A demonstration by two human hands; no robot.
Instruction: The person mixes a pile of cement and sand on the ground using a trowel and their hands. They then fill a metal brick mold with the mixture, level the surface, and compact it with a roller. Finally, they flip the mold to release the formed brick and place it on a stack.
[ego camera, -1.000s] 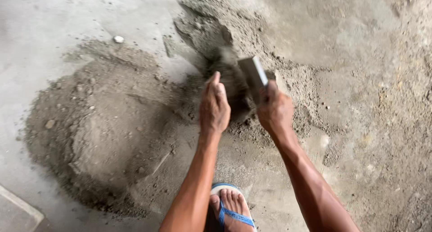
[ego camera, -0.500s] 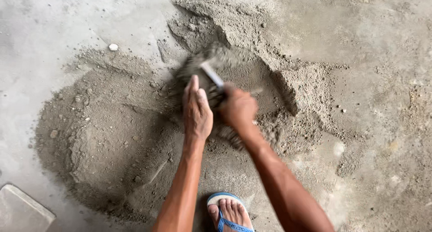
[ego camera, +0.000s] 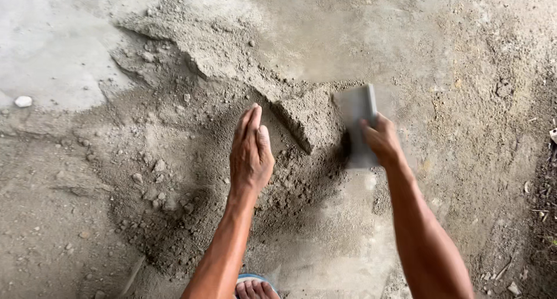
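My right hand (ego camera: 380, 139) grips a flat grey rectangular scraper (ego camera: 357, 116), held on edge against the concrete floor beside a wedge of grey sandy mortar mix (ego camera: 307, 119). My left hand (ego camera: 250, 154) is stretched flat, fingers together and edge-on, over the loose grey mix left of that wedge; it holds nothing. A long ridge of the same mix (ego camera: 197, 44) runs toward the upper left. The scraper is blurred by motion.
Bare concrete floor (ego camera: 52, 67) shows at the upper left with a small white stone (ego camera: 23, 101) on it. My foot in a blue sandal (ego camera: 255, 287) is at the bottom edge. Gritty dirt and debris (ego camera: 522, 160) cover the right side.
Both hands have come apart: the right hand with the scraper has swung to the right of the pile, and the left hand has opened flat. The view has shifted closer to the mix.
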